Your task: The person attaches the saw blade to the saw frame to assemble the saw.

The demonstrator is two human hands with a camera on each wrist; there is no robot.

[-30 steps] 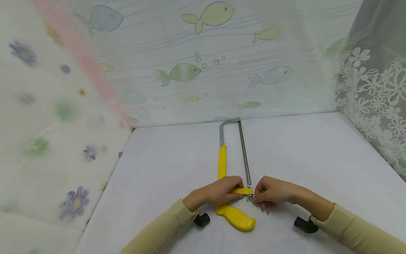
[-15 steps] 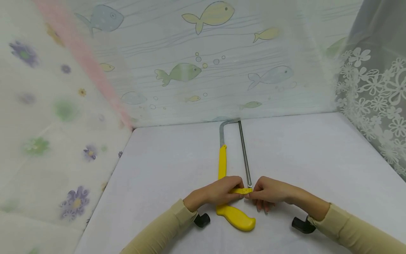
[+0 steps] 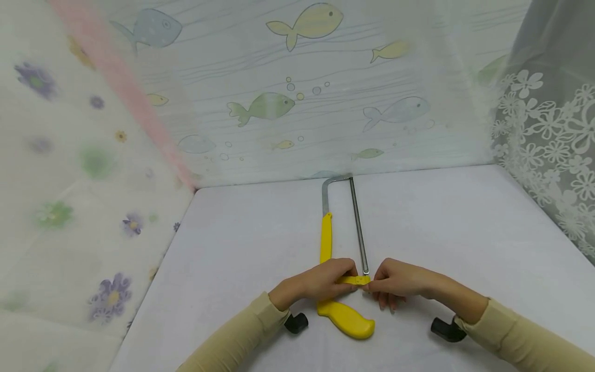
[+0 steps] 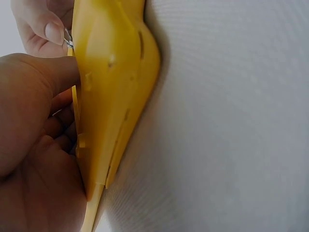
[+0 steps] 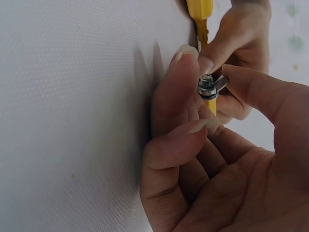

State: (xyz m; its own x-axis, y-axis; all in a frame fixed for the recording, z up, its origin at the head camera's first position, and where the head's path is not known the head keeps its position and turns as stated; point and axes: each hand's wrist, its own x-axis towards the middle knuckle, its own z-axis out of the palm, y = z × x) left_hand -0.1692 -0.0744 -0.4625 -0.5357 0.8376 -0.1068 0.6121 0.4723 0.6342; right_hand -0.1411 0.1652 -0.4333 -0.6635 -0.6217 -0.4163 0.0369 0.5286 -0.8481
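A hacksaw (image 3: 347, 319) with a yellow handle and a grey metal front bow lies on the white cloth, its blade (image 3: 358, 225) on the right side. My left hand (image 3: 323, 277) grips the yellow frame just above the handle, thumb and fingers around the short arm that meets the blade's near end. At that end sits a metal wing nut (image 5: 208, 90) on a threaded bolt. My right hand (image 3: 405, 279) holds the wing nut, thumb tip against one wing and the other fingers curled beside it. In the head view the fingers hide the nut.
White cloth (image 3: 251, 232) covers the table. Behind it hangs a curtain (image 3: 325, 67) printed with fish; a floral curtain (image 3: 111, 227) is at left and a lace one (image 3: 553, 129) at right. Black camera mounts (image 3: 296, 323) sit beneath both wrists.
The right hand's fingertips have moved left from beside the wing nut onto it, then shifted slightly right. The left hand and the hacksaw have stayed put.
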